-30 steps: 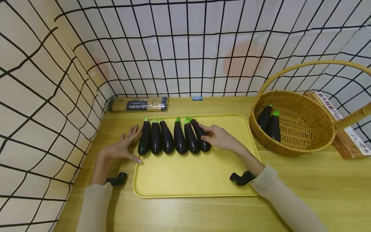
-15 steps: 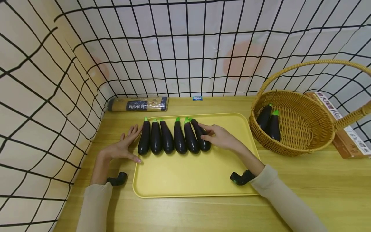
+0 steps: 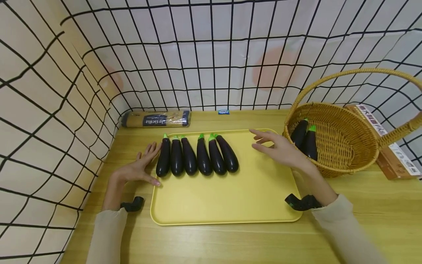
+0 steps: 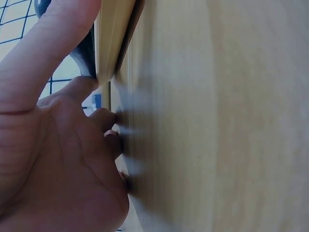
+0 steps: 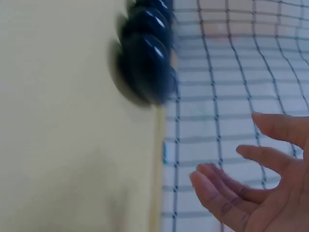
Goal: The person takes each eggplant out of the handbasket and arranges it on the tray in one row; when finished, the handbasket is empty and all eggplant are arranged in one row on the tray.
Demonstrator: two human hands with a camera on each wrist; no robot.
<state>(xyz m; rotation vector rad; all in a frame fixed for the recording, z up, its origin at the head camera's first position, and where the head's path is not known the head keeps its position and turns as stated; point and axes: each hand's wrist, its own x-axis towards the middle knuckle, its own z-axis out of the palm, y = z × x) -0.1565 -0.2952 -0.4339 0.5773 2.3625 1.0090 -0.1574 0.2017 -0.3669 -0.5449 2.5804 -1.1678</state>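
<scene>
Several dark eggplants with green stems lie in a row on the yellow tray (image 3: 224, 205), the rightmost eggplant (image 3: 227, 154) slanting a little. My left hand (image 3: 136, 170) is spread at the tray's left edge, beside the leftmost eggplant (image 3: 163, 157); in the left wrist view its fingers (image 4: 79, 89) reach along the tray's side. Above the tray's right part hovers my right hand (image 3: 280, 148), fingers loosely extended and holding nothing. It is apart from the row, as the right wrist view also shows with blurred eggplants (image 5: 147, 63).
A wicker basket (image 3: 346, 146) with a tall handle stands at the right, two eggplants inside. Behind it lies a brown box (image 3: 399, 157). A pasta packet (image 3: 155, 119) and a small blue packet (image 3: 223, 112) lie along the back. Black wire mesh (image 3: 224, 55) encloses the back and left.
My right hand has let go of the rightmost eggplant and moved right, toward the basket. That eggplant stays in the row. The left hand has not moved.
</scene>
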